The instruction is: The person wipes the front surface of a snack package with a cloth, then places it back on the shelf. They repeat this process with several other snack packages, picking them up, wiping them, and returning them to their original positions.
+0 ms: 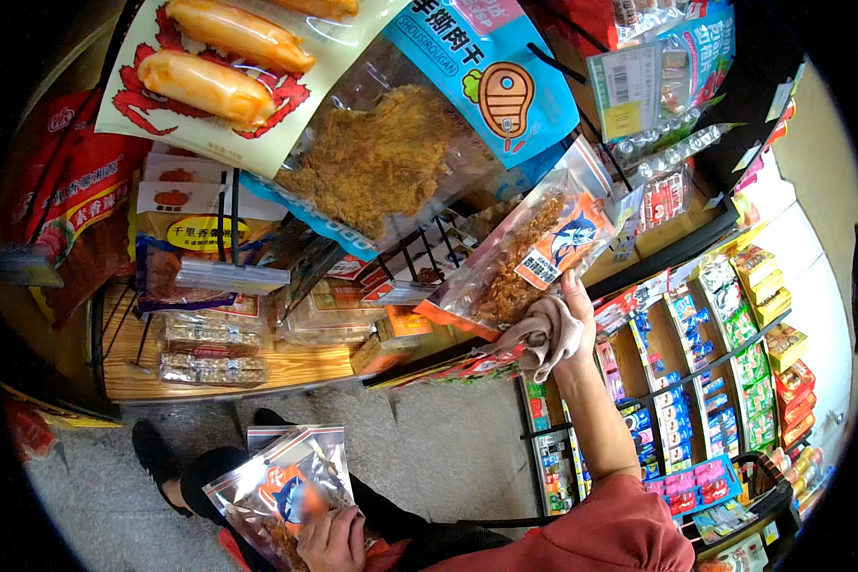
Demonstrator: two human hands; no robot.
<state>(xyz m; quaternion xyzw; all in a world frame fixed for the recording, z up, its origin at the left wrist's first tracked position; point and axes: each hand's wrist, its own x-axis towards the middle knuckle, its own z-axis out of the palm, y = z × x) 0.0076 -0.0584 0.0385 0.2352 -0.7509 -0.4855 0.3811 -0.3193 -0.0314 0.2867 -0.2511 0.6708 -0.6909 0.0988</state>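
My right hand (578, 314) holds a crumpled greyish-pink cloth (545, 336); its fingers reach the right edge of a clear snack packet with a blue fish picture (536, 250), which is at the rack. Low in the view, my left hand (332, 540) grips similar fish-print snack packets (293, 465), at least two, one behind another, above my lap. Over the middle of the rack hangs a blue-topped packet of dried meat (400, 157), partly behind a pale packet with a crab-and-sausage picture (214, 86).
Black wire hooks with price-tag holders (232, 275) jut out at left. Below them, boxed snacks (211, 357) lie on a wooden shelf (314, 363). Red snack bags (79, 186) hang far left. Candy shelves (679, 379) curve down the right side, beside a black wire basket edge (765, 472).
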